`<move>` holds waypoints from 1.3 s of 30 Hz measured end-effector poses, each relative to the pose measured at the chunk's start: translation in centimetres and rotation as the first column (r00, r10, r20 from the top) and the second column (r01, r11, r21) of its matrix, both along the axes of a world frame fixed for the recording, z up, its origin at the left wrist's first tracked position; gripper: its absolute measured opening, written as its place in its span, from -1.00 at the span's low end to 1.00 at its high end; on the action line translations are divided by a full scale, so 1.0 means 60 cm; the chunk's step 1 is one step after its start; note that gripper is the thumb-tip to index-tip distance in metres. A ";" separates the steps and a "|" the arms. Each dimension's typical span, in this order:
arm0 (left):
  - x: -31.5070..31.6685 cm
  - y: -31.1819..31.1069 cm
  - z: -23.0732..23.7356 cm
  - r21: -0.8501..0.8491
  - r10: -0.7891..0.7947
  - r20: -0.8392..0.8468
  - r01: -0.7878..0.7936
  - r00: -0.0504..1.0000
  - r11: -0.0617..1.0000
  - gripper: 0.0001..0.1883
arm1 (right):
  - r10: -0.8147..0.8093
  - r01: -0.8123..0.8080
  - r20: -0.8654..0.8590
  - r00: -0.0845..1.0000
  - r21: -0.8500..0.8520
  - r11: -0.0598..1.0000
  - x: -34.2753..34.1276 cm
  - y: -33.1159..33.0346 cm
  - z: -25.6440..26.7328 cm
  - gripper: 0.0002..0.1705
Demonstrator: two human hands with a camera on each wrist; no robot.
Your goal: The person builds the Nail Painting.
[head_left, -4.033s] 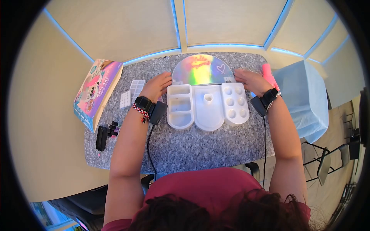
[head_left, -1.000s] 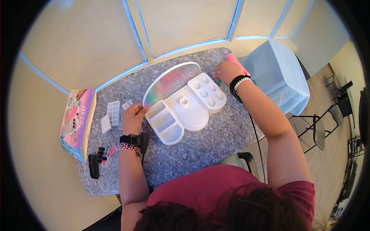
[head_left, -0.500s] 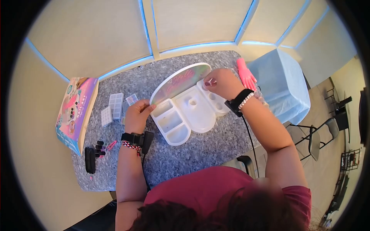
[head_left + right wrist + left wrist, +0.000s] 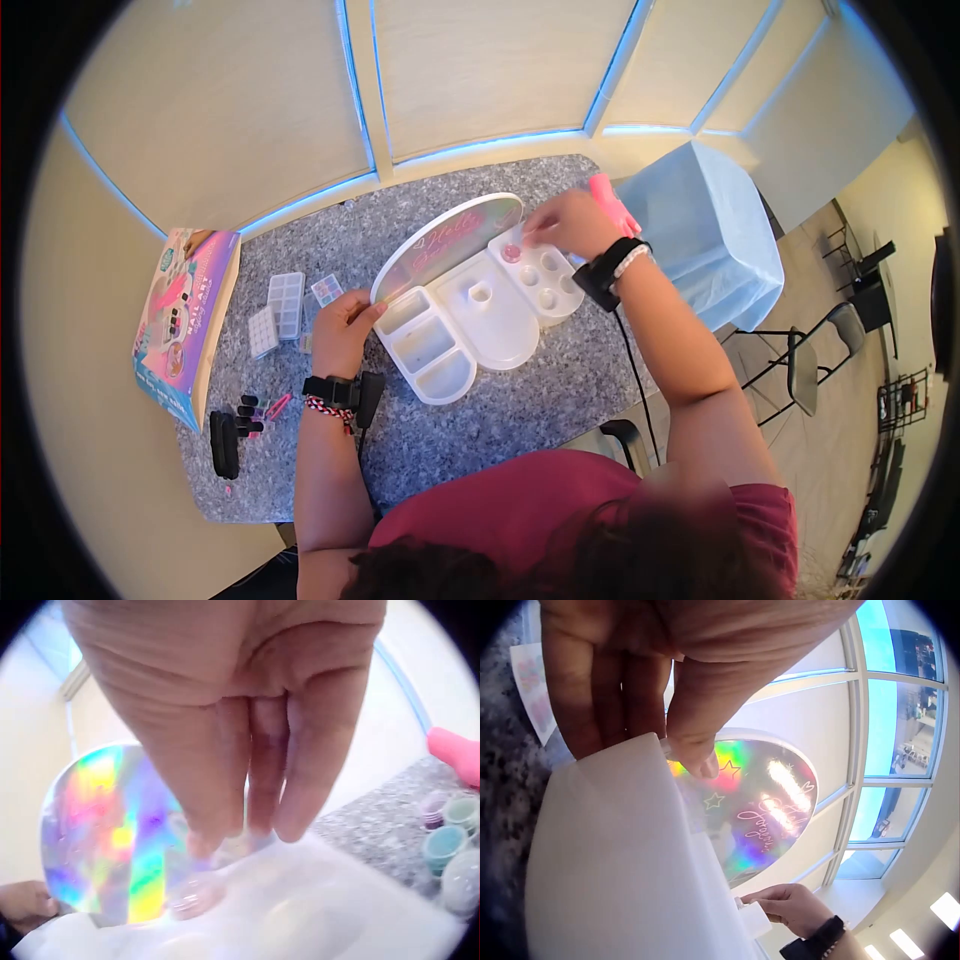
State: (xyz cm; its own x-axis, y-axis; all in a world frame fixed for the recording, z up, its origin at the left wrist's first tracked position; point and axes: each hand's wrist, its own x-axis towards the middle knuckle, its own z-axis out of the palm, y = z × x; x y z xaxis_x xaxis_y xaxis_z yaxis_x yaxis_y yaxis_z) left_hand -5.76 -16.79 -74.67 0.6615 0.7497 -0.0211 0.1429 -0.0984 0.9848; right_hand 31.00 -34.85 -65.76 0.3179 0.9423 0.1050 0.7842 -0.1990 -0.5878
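A white organizer with three joined sections stands before me, a shiny holographic panel upright along its back. My left hand grips its back left corner between thumb and fingers. At the right section, which has round wells, my right hand hovers over the back end with fingers pointing down. A small pink pot sits in the back left well beside those fingertips. In the right wrist view the fingers are nearly straight, and the pot's clear ridged rim shows below them.
Several small pots stand right of the organizer, near a pink model hand. Clear divided cases, nail polish bottles, a black case and a nail art box lie at left.
My right hand went from the pots at right to the wells, bringing the pink pot, which now sits in one. My left hand moved onto the organizer's corner and stayed.
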 end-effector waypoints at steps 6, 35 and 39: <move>0.001 0.000 -0.005 -0.045 0.001 0.040 0.001 0.999 0.999 -0.87 | -0.370 0.425 0.317 0.873 -0.124 0.897 0.124 -0.018 -0.064 -0.71; 0.004 -0.004 -0.007 -0.036 -0.008 0.035 0.010 0.999 0.999 -0.86 | -0.203 0.247 0.289 0.936 -0.127 0.961 0.070 -0.043 0.004 -0.67; 0.006 -0.006 -0.001 -0.060 -0.005 0.047 0.008 0.999 0.998 -0.86 | -0.262 0.381 0.403 0.877 -0.249 0.891 0.084 -0.063 -0.037 -0.63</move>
